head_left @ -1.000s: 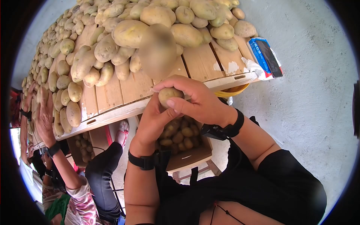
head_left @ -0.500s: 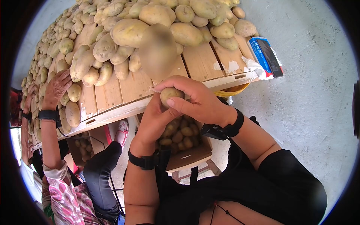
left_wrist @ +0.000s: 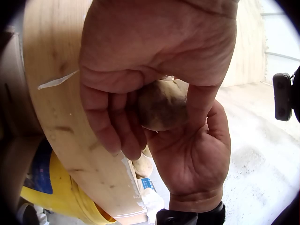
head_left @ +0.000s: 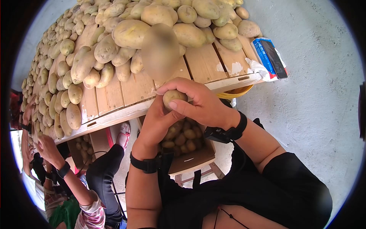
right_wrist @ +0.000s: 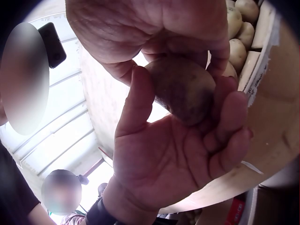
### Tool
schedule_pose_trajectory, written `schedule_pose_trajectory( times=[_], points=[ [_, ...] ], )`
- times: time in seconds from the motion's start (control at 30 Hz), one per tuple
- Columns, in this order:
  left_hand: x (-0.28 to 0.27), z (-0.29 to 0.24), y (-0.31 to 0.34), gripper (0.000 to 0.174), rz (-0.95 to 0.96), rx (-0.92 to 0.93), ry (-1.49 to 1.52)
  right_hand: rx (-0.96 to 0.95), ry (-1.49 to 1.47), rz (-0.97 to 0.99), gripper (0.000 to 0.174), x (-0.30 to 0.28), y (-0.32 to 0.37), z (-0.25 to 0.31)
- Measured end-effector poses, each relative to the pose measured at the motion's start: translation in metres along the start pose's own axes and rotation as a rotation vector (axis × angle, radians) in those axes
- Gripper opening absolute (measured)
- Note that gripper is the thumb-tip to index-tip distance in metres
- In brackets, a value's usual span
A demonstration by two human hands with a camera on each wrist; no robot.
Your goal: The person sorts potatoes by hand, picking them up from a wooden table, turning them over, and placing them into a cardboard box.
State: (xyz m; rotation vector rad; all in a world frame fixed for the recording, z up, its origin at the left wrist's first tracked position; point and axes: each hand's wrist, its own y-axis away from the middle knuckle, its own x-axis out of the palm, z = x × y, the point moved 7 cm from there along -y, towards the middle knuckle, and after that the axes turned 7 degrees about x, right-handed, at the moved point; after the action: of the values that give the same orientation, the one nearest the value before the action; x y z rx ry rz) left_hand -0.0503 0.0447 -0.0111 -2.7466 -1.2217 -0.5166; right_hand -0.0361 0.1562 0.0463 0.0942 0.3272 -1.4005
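One potato (head_left: 174, 99) is held between both hands, in front of the table's near edge. My left hand (head_left: 158, 118) cups it from the left and below; my right hand (head_left: 202, 102) grips it from the right, thumb across its near face. In the left wrist view the potato (left_wrist: 163, 104) lies between the curled fingers and thumb of the left hand (left_wrist: 157, 51). The right wrist view shows dark patches on the potato (right_wrist: 183, 89), pinched by the right hand (right_wrist: 150, 28) above, with the left hand (right_wrist: 164, 154) beneath.
Many potatoes (head_left: 131, 34) cover the slatted table (head_left: 202, 63). A blue box (head_left: 264, 55) with a phone (head_left: 273, 59) sits at its right corner. Below are a box of potatoes (head_left: 190, 154) and a yellow bucket (head_left: 236, 92). Another person's hand (head_left: 49, 150) is at the left edge.
The other person's hand moved up onto the potatoes, then back down to the table's left edge. Both my hands stay almost still around the potato.
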Motion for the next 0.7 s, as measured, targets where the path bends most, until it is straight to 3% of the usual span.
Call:
schedule_pose_trajectory(
  times=[0.57, 0.7],
  points=[
    [-0.0003, -0.0006, 0.0004, 0.062, 0.010, -0.004, -0.025, -0.010, -0.019, -0.046, 0.030, 0.0015, 0.0005, -0.0024],
    [-0.0020, 0.0017, 0.0007, 0.061, 0.008, -0.004, -0.039, 0.046, -0.002, 0.023, 0.032, 0.0013, 0.0010, -0.0020]
  ],
)
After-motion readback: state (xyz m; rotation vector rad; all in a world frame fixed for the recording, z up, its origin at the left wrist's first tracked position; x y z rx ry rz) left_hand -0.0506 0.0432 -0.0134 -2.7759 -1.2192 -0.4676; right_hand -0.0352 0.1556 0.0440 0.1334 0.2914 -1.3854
